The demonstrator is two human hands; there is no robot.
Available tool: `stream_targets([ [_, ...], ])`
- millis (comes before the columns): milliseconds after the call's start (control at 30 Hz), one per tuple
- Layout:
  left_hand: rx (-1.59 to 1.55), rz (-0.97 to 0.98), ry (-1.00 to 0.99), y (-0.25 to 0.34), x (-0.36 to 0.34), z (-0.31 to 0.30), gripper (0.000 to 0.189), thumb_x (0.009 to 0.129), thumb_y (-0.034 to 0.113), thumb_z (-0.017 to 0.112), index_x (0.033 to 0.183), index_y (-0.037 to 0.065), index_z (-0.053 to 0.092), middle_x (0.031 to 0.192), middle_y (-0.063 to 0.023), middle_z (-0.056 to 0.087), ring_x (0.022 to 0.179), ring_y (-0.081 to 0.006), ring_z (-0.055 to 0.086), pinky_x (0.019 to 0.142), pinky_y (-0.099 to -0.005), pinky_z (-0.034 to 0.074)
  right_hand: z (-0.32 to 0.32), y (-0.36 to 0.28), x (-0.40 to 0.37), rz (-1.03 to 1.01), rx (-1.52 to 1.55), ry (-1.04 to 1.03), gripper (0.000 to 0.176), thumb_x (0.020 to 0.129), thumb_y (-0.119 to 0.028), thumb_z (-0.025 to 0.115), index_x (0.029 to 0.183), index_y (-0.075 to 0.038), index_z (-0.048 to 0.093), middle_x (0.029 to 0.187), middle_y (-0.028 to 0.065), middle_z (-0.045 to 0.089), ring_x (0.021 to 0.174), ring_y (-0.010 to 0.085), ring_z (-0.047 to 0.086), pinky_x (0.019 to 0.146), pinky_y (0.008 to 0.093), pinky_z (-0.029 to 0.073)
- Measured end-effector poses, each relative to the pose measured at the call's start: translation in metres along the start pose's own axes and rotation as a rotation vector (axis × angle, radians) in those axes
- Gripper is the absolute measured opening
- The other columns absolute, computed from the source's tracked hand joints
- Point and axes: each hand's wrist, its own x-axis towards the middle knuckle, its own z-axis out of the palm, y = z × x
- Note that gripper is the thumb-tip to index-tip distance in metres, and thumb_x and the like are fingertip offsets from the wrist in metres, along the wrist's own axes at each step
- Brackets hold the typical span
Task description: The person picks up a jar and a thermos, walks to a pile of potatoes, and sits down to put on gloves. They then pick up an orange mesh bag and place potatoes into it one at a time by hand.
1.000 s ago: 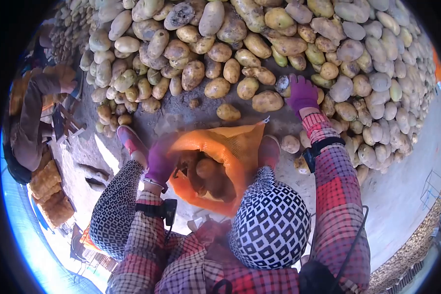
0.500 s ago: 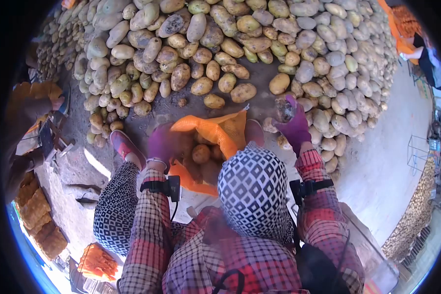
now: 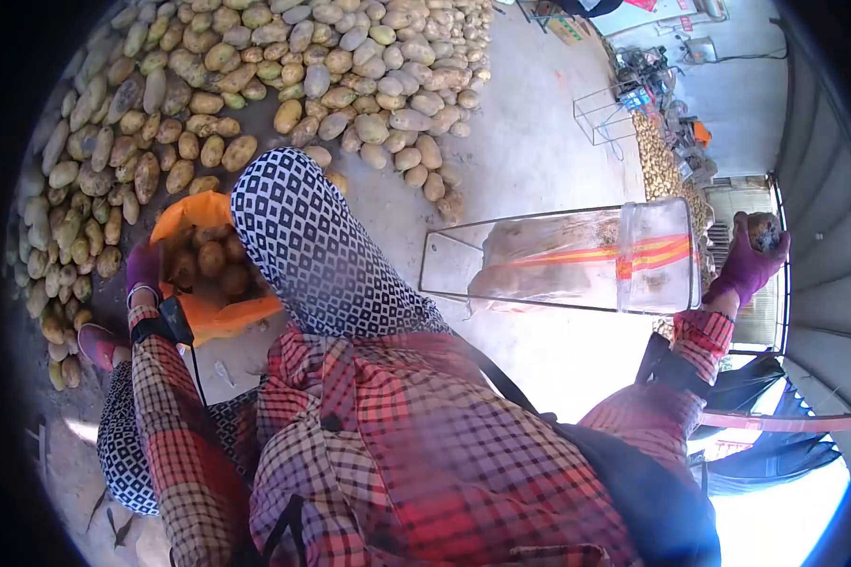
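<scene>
My left hand [image 3: 145, 268], in a purple glove, is closed at the left rim of an orange mesh bag [image 3: 219, 317]. Several potatoes [image 3: 211, 257] lie inside the bag, which stands open beside my knee. Far out to the right, my right hand [image 3: 749, 267], also gloved in purple, is raised and grips a dark, blotched potato [image 3: 764, 230]. The fingers wrap partly around it.
A large heap of potatoes [image 3: 369, 59] spreads over the floor in front and to the left. At my right stands a metal frame [image 3: 529, 216] with a clear plastic-covered, striped sack [image 3: 548, 269]. A wire stand [image 3: 603, 113] and more potatoes [image 3: 667, 161] are farther back.
The view has turned to the right. My right hand has lifted the dark potato from beside the heap and carried it far out to the right. My left hand stays at the orange bag.
</scene>
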Motion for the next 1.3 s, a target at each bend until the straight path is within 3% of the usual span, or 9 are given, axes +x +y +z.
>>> stream_targets([
  [100, 0.023, -0.028, 0.091, 0.049, -0.032, -0.023, 0.036, 0.087, 0.032, 0.059, 0.116, 0.011, 0.063, 0.106, -0.0196, 0.066, 0.104, -0.0376, 0.061, 0.090, -0.0428, 0.048, 0.013, 0.200, 0.069, 0.120, -0.251, -0.547, 0.095, 0.067, -0.040, 0.084, 0.141, -0.002, 0.038, 0.137, 0.0212, 0.048, 0.125, 0.0325, 0.048, 0.103, 0.0409, 0.041],
  [333, 0.168, -0.104, 0.074, 0.068, -0.037, -0.024, 0.037, 0.084, 0.031, 0.063, 0.116, 0.011, 0.063, 0.108, -0.0198, 0.065, 0.102, -0.0386, 0.061, 0.086, -0.0464, 0.049, 0.102, -0.126, -0.098, -0.528, 0.305, -0.467, 0.053, 0.082, -0.012, 0.073, 0.131, -0.007, 0.053, 0.128, 0.0122, 0.056, 0.118, 0.0259, 0.053, 0.101, 0.0383, 0.041],
  [433, 0.259, -0.323, 0.031, 0.072, -0.039, -0.030, 0.037, 0.084, 0.032, 0.064, 0.115, 0.011, 0.063, 0.107, -0.0196, 0.065, 0.102, -0.0385, 0.061, 0.085, -0.0448, 0.050, 0.221, -0.155, -0.186, -0.229, 0.562, -1.021, 0.052, 0.083, -0.014, 0.073, 0.131, -0.008, 0.053, 0.121, 0.0094, 0.058, 0.110, 0.0219, 0.057, 0.096, 0.0350, 0.045],
  [500, 0.194, -0.018, 0.140, 0.051, -0.040, -0.021, 0.037, 0.083, 0.029, 0.066, 0.114, 0.010, 0.063, 0.108, -0.0179, 0.065, 0.101, -0.0378, 0.062, 0.085, -0.0432, 0.050, 0.332, -0.116, -0.269, -0.051, 0.506, -1.388, 0.053, 0.082, -0.022, 0.073, 0.129, -0.007, 0.053, 0.122, 0.0112, 0.060, 0.107, 0.0229, 0.060, 0.090, 0.0350, 0.049],
  [600, 0.088, -0.074, 0.145, 0.057, -0.048, -0.024, 0.037, 0.081, 0.024, 0.070, 0.114, 0.009, 0.063, 0.111, -0.0165, 0.065, 0.100, -0.0360, 0.063, 0.085, -0.0416, 0.051, 0.401, -0.122, -0.369, 0.056, 0.348, -1.692, 0.056, 0.079, -0.031, 0.073, 0.125, -0.006, 0.055, 0.115, 0.0118, 0.064, 0.103, 0.0237, 0.062, 0.087, 0.0347, 0.051],
  [833, 0.092, -0.005, 0.093, 0.086, -0.045, -0.035, 0.037, 0.074, 0.010, 0.073, 0.110, 0.005, 0.065, 0.115, -0.0117, 0.065, 0.107, -0.0293, 0.062, 0.092, -0.0364, 0.048, 0.510, -0.193, -0.486, -0.113, 0.443, -1.822, 0.059, 0.076, -0.036, 0.074, 0.125, -0.009, 0.055, 0.115, 0.0159, 0.063, 0.105, 0.0303, 0.061, 0.090, 0.0395, 0.049],
  [967, 0.083, -0.039, 0.088, 0.091, -0.044, -0.036, 0.037, 0.073, 0.006, 0.072, 0.109, 0.004, 0.065, 0.117, -0.0128, 0.064, 0.108, -0.0295, 0.061, 0.093, -0.0365, 0.048, 0.570, -0.266, -0.481, 0.084, 0.370, -1.276, 0.073, 0.076, -0.037, 0.072, 0.138, -0.011, 0.043, 0.131, 0.0188, 0.052, 0.117, 0.0352, 0.054, 0.096, 0.0436, 0.045],
  [1200, 0.087, -0.065, 0.052, 0.096, -0.042, -0.038, 0.039, 0.072, 0.005, 0.072, 0.111, 0.003, 0.064, 0.118, -0.0136, 0.063, 0.111, -0.0310, 0.059, 0.096, -0.0376, 0.046, 0.619, -0.315, -0.486, 0.101, -0.045, -1.335, 0.073, 0.072, -0.035, 0.077, 0.131, -0.003, 0.046, 0.130, 0.0193, 0.050, 0.115, 0.0295, 0.056, 0.089, 0.0430, 0.051],
  [1300, 0.115, -0.053, 0.058, 0.096, -0.039, -0.039, 0.040, 0.073, 0.005, 0.072, 0.112, 0.003, 0.063, 0.118, -0.0133, 0.063, 0.110, -0.0309, 0.059, 0.095, -0.0377, 0.046, 0.635, -0.275, -0.491, 0.505, 1.087, -1.699, 0.058, 0.083, -0.001, 0.063, 0.136, -0.003, 0.040, 0.128, 0.0110, 0.049, 0.108, 0.0216, 0.057, 0.086, 0.0352, 0.054],
])
